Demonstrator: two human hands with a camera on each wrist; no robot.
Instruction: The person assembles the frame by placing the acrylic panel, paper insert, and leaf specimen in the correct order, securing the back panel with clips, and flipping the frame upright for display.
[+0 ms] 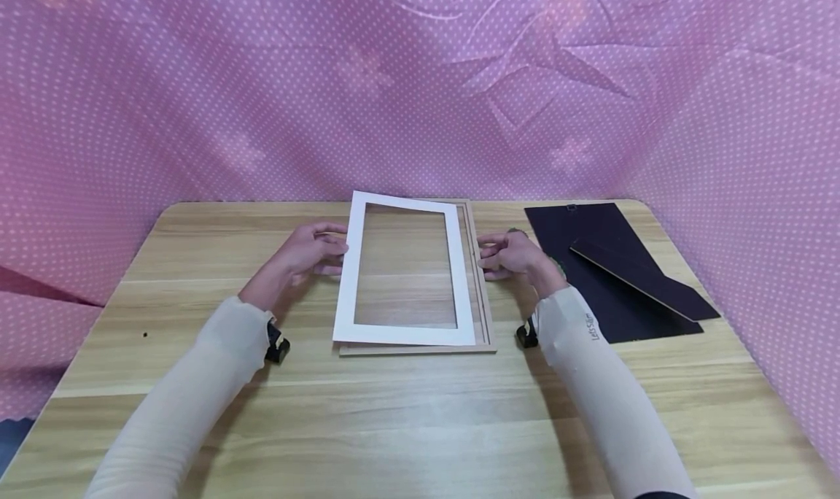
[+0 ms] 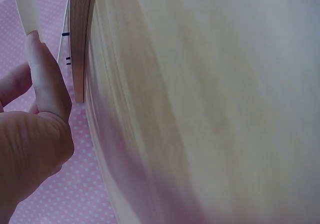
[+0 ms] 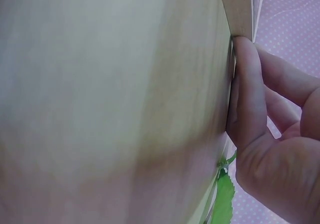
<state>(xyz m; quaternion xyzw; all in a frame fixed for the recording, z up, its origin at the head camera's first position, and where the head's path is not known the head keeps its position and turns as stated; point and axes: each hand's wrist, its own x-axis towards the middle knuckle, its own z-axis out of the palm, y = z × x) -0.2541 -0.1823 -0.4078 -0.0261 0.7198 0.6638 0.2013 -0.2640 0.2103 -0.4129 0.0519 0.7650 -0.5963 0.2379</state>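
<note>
A white picture mat [image 1: 349, 280] with a rectangular window lies tilted over a light wooden picture frame [image 1: 487, 316], its left side raised. My left hand [image 1: 315, 249] pinches the mat's left edge; in the left wrist view the thumb [image 2: 47, 78] is against it. My right hand [image 1: 515, 254] holds the frame's right side, its thumb [image 3: 248, 88] on the outer face in the right wrist view. Exactly how far its other fingers reach over the rim is hidden. Small dark tabs [image 2: 66, 34] stick up along the frame.
A black backing board [image 1: 558, 229] with a fold-out stand [image 1: 646, 280] lies at the table's right. A tiny dark speck [image 1: 145, 334] is on the wooden table [image 1: 420, 426] at left. Pink dotted cloth [image 1: 420, 83] surrounds the back and sides. A green leaf-shaped thing [image 3: 223, 199] shows by my right wrist.
</note>
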